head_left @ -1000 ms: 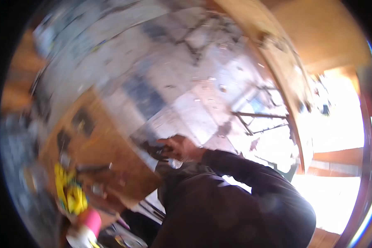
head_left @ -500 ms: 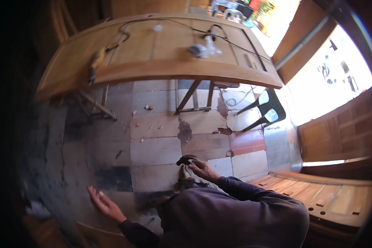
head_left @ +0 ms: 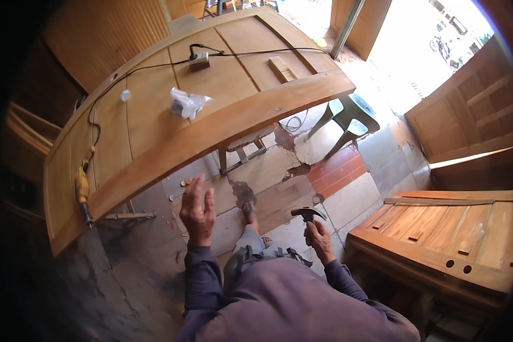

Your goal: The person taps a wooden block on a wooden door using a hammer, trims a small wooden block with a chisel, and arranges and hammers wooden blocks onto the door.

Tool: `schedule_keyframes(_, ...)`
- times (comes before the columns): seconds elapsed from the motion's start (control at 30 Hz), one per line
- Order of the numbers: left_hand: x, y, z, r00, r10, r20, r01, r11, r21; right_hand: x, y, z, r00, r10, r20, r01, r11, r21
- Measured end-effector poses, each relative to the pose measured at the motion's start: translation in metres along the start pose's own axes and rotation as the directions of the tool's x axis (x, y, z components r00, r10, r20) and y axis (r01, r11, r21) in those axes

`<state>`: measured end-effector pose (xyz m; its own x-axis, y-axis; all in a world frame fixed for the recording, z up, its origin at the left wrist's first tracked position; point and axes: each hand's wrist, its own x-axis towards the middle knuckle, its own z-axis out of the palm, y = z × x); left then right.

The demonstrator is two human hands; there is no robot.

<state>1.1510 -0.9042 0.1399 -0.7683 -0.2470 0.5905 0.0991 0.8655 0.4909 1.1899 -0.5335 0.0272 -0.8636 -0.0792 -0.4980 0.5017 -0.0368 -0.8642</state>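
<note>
My right hand (head_left: 320, 239) is wrapped round a claw hammer (head_left: 308, 214), its dark head up above the fist. Most of the handle is hidden by the hand and the view from above. My left hand (head_left: 198, 212) is raised with fingers stretched out, holding nothing, a little short of the near edge of a large wooden door (head_left: 154, 157) lying flat on supports. On that door rest a yellow power tool (head_left: 82, 185) with a metal tip, a clear plastic bag (head_left: 188, 104), a power outlet box (head_left: 199, 61) and a short wood block (head_left: 281, 69).
A green plastic stool (head_left: 350, 119) stands beyond the door's right end. At the right lies a stack of wooden doors (head_left: 433, 231). The tiled floor (head_left: 279, 211) has broken patches. A black cord (head_left: 148, 67) runs across the door top.
The large door appears closer, and the view has turned. My left hand has gone from low at the left to up in front of me. The hammer stays in my right hand.
</note>
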Motion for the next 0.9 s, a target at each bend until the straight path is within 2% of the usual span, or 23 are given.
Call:
schedule_keyframes(0.13, 0.057, 0.004, 0.068, 0.997, 0.063, 0.05, -0.057, 0.991, -0.121, 0.025, -0.014, 0.001, 0.989, 0.021, -0.15, 0.0, 0.991, 0.137)
schedule_keyframes(0.17, 0.069, 0.004, 0.086, 0.997, 0.047, 0.06, -0.036, 0.984, -0.175, 0.033, -0.019, 0.001, 0.988, 0.012, -0.155, 0.014, 0.985, 0.169)
schedule_keyframes(0.27, 0.112, 0.008, 0.135, 0.977, 0.143, 0.155, -0.107, 0.969, -0.222, 0.053, -0.049, 0.008, 0.977, 0.029, -0.21, 0.02, 0.974, 0.227)
schedule_keyframes(0.37, 0.162, 0.02, 0.191, 0.964, 0.207, 0.167, -0.158, 0.951, -0.264, 0.084, -0.075, 0.008, 0.969, -0.019, -0.248, 0.095, 0.95, 0.299)
schedule_keyframes(0.47, 0.203, 0.021, 0.26, 0.942, 0.3, 0.152, -0.267, 0.942, -0.203, 0.115, -0.102, 0.002, 0.947, -0.064, -0.316, 0.167, 0.936, 0.31)
schedule_keyframes(0.57, 0.241, 0.018, 0.314, 0.972, 0.17, 0.16, -0.132, 0.966, -0.222, 0.148, -0.137, -0.007, 0.929, -0.09, -0.359, 0.213, 0.923, 0.32)
schedule_keyframes(0.67, 0.282, 0.017, 0.353, 0.972, -0.081, 0.221, 0.11, 0.986, -0.122, 0.192, -0.174, -0.024, 0.914, -0.149, -0.378, 0.256, 0.933, 0.252)
schedule_keyframes(0.7, 0.29, 0.013, 0.367, 0.957, -0.172, 0.234, 0.213, 0.963, -0.163, 0.207, -0.194, -0.028, 0.918, -0.167, -0.359, 0.26, 0.938, 0.228)
schedule_keyframes(0.73, 0.298, 0.015, 0.37, 0.92, -0.238, 0.312, 0.278, 0.956, -0.093, 0.222, -0.218, -0.034, 0.929, -0.152, -0.338, 0.222, 0.958, 0.18)
schedule_keyframes(0.83, 0.326, 0.018, 0.375, 0.772, -0.425, 0.472, 0.435, 0.895, 0.096, 0.281, -0.275, -0.049, 0.944, -0.204, -0.261, 0.236, 0.967, 0.097)
schedule_keyframes(0.9, 0.339, 0.017, 0.375, 0.69, -0.476, 0.546, 0.438, 0.874, 0.208, 0.322, -0.307, -0.061, 0.959, -0.225, -0.174, 0.225, 0.974, -0.024)
